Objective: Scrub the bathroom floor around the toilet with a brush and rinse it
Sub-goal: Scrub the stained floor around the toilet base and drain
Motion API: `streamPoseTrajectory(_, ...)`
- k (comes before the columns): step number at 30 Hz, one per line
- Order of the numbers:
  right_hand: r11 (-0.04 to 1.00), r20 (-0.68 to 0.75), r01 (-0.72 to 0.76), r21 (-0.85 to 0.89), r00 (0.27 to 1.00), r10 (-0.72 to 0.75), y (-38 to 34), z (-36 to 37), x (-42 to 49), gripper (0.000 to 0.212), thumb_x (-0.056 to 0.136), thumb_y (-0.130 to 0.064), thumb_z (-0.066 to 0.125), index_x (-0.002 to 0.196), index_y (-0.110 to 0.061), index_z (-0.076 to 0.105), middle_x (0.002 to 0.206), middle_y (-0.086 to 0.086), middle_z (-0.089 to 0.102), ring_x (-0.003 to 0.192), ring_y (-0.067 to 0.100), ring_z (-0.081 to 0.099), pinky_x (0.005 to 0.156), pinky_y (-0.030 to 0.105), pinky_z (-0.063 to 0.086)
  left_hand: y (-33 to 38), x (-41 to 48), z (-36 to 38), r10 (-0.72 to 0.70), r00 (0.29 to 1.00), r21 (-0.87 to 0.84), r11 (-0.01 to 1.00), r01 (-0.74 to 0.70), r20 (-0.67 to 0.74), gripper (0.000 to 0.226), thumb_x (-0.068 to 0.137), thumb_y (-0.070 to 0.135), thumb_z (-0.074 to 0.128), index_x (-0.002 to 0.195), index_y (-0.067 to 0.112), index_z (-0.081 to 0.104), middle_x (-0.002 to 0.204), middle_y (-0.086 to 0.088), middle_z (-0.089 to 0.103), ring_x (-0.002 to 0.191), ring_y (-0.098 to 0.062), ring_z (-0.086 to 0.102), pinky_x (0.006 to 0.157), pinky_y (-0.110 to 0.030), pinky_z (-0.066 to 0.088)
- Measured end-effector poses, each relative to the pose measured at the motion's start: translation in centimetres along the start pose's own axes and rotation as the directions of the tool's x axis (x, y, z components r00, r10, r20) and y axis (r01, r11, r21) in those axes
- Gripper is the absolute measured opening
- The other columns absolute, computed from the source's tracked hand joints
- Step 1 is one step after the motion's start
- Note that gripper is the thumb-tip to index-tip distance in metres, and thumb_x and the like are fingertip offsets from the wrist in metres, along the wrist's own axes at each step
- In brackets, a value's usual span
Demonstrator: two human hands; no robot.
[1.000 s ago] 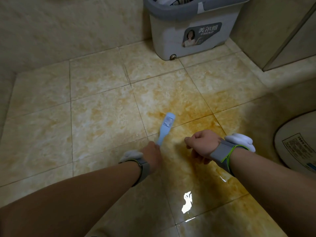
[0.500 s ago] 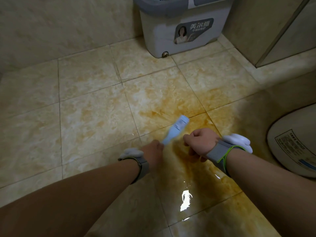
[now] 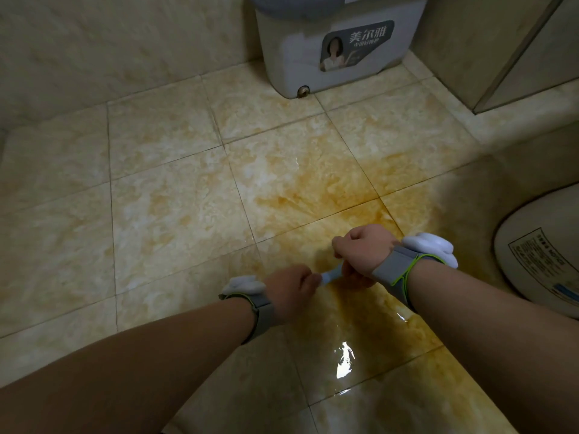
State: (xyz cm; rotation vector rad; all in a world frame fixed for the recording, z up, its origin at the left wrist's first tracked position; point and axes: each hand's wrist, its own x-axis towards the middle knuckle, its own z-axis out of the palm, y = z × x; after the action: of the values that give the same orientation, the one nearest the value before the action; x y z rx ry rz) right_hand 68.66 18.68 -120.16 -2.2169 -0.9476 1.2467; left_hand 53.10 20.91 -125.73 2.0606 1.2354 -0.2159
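A light blue brush [image 3: 332, 275] shows only as a short stretch between my two hands, low over the wet floor. My left hand [image 3: 289, 291] is closed around one end of it. My right hand [image 3: 363, 250] is fisted over the other end, and the brush's head is hidden beneath it. Both wrists wear grey bands with white devices. The beige tiled floor [image 3: 188, 214] has a yellow-brown wet stain spreading from the hands toward the bottom right. The toilet [image 3: 542, 255] shows its white rim at the right edge.
A grey-and-white mop bucket [image 3: 332, 54] with a printed label stands against the back wall. A tiled ledge and a door frame [image 3: 513, 57] fill the top right. Light glints off a puddle [image 3: 344, 360] just below my hands.
The brush has swung from pointing away from me to lying sideways, its far end now under my right hand. Both hands have come closer together.
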Motion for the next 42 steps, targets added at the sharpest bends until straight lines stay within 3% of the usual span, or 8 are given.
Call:
streamPoseTrajectory(5,1.0,0.024,0.009,-0.022,1.0,-0.009,0.3,0.3,-0.2,0.032,0.087,-0.022,0.052,0.084,0.005,0.069,0.075,0.024,0.071,0.049,0.028,0.053,0.046,0.027,0.045,-1.1,1.5,-0.5,-0.326,0.917,-0.192,0.939,0.286,-0.229,0.036,0.105,0.034,0.028,0.095,0.006,0.047,0.072,-0.002,0.045,0.064,-0.022,0.046,0.065,-0.033,0.034)
streamPoseTrajectory(12,1.0,-0.011,0.002,-0.03,1.0,-0.002,0.3,0.1,0.2,0.031,0.086,-0.021,0.052,0.08,0.004,0.07,0.075,0.023,0.072,0.055,0.028,0.056,0.046,0.027,0.044,-1.3,-0.3,-0.2,0.003,1.0,0.039,0.999,-0.003,0.001,0.032,0.105,0.035,0.032,0.086,0.014,0.046,0.072,0.001,0.045,0.07,-0.021,0.045,0.065,-0.03,0.031)
streamPoseTrajectory(16,0.999,0.024,-0.011,-0.034,1.0,0.012,0.4,0.4,-0.1,0.03,0.088,-0.024,0.053,0.082,0.0,0.068,0.067,0.017,0.068,0.056,0.029,0.059,0.043,0.024,0.045,-2.3,1.5,-2.1,-0.268,0.912,-0.137,0.962,0.237,-0.309,0.04,0.105,0.036,0.025,0.094,0.009,0.051,0.072,0.0,0.043,0.069,-0.023,0.046,0.063,-0.031,0.034)
streamPoseTrajectory(19,0.999,0.041,-0.009,-0.049,0.999,0.011,0.4,0.6,-0.3,0.03,0.087,-0.025,0.053,0.083,0.001,0.068,0.061,0.013,0.066,0.055,0.028,0.059,0.042,0.024,0.046,-3.1,2.2,-3.5,-0.471,0.843,-0.239,0.877,0.417,-0.26,0.044,0.107,0.032,0.023,0.113,-0.001,0.051,0.071,0.0,0.038,0.058,-0.015,0.037,0.05,-0.03,0.024)
streamPoseTrajectory(27,0.999,0.0,0.021,-0.045,1.0,-0.021,-0.2,0.9,-0.5,0.026,0.088,-0.021,0.053,0.077,-0.002,0.067,0.069,0.022,0.067,0.048,0.029,0.052,0.035,0.017,0.038,-2.0,1.0,-2.4,-0.045,0.999,-0.035,0.998,0.044,-0.003,0.038,0.105,0.037,0.032,0.087,0.011,0.054,0.068,0.002,0.045,0.061,-0.015,0.043,0.058,-0.029,0.033)
streamPoseTrajectory(32,0.998,0.021,0.005,-0.062,1.0,-0.004,0.1,0.6,-0.9,0.03,0.088,-0.023,0.053,0.084,0.002,0.069,0.069,0.019,0.069,0.056,0.028,0.058,0.037,0.02,0.041,-2.1,1.3,-1.9,-0.24,0.949,-0.002,0.97,0.245,-0.202,0.039,0.106,0.032,0.024,0.102,0.005,0.052,0.078,-0.004,0.048,0.071,-0.024,0.052,0.07,-0.038,0.041)
streamPoseTrajectory(39,0.999,0.044,-0.03,-0.041,0.999,0.032,-0.6,0.1,-1.4,0.028,0.087,-0.02,0.053,0.084,0.002,0.069,0.066,0.019,0.064,0.058,0.031,0.057,0.036,0.018,0.039,-3.3,-2.1,1.0,-0.059,0.994,0.028,0.998,0.062,-0.093,0.032,0.105,0.037,0.031,0.085,0.015,0.044,0.07,0.003,0.042,0.063,-0.017,0.042,0.064,-0.03,0.031)
streamPoseTrajectory(42,0.998,0.092,-0.035,-0.049,0.995,0.039,-0.9,0.4,-1.8,0.029,0.088,-0.022,0.052,0.086,0.003,0.067,0.065,0.017,0.065,0.058,0.03,0.056,0.042,0.023,0.043,-4.4,-2.2,0.6,-0.283,0.932,-0.164,0.954,0.25,-0.229,0.035,0.105,0.037,0.026,0.093,0.011,0.048,0.069,0.004,0.039,0.056,-0.012,0.037,0.063,-0.031,0.032)
